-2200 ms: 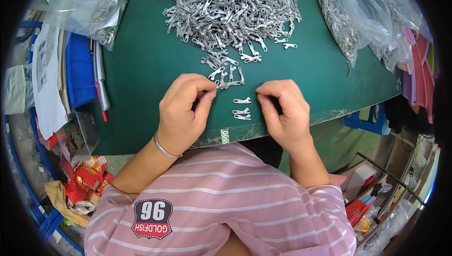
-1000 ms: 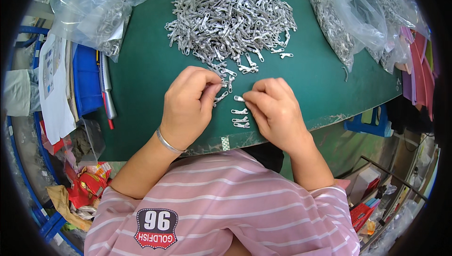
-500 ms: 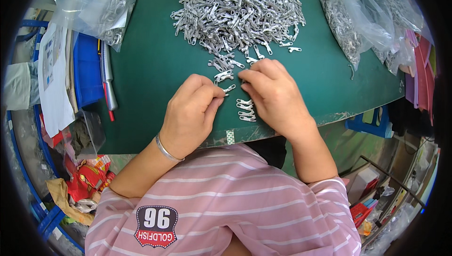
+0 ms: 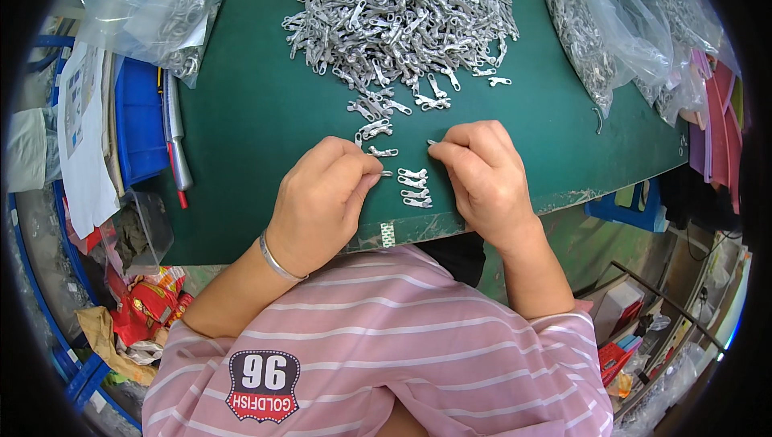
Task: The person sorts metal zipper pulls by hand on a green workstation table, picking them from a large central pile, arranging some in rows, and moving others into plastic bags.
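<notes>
My left hand (image 4: 322,188) is closed in a pinch on a small silver metal piece (image 4: 387,173), whose end sticks out past the fingertips. Across from it, my right hand (image 4: 489,180) pinches another small metal piece (image 4: 432,143), mostly hidden by the fingers. Between the hands, several looped metal pieces (image 4: 415,193) lie side by side in a short column. Just beyond the left fingertips rest a single piece (image 4: 383,151) and a small cluster (image 4: 374,129). A large heap of the same looped pieces (image 4: 406,23) covers the far middle of the table.
The green tabletop (image 4: 265,107) has a worn near edge. Plastic bags of metal parts stand at far left (image 4: 149,15) and far right (image 4: 583,39). A blue bin (image 4: 143,119) and pens (image 4: 175,135) are at the left, with pink sheets (image 4: 721,119) at the right.
My right hand has moved right and toward me, away from the loose pieces. The left hand has dropped slightly nearer, leaving the single piece on the table beyond it.
</notes>
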`<state>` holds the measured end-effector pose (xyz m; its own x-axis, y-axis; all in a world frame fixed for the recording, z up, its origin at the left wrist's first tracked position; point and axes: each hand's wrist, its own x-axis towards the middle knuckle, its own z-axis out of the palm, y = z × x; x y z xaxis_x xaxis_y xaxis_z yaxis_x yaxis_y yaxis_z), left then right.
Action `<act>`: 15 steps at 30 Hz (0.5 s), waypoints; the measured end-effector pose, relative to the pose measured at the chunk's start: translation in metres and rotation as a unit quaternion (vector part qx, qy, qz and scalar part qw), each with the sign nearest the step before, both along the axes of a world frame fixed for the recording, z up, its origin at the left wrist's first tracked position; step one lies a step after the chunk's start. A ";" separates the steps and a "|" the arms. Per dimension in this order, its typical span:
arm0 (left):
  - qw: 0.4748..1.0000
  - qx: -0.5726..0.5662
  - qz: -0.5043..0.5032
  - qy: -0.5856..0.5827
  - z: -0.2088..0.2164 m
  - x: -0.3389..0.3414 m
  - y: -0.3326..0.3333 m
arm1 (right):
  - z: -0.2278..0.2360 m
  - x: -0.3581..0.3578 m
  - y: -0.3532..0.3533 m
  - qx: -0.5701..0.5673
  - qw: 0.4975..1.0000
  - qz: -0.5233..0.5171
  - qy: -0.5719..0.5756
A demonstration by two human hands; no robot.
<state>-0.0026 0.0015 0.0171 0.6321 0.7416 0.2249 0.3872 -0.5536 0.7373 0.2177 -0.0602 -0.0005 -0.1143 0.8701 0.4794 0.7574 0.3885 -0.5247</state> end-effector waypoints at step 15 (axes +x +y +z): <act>0.999 -0.010 0.042 0.010 -0.001 0.001 -0.001 | 0.006 -0.003 -0.006 -0.055 0.991 -0.061 0.110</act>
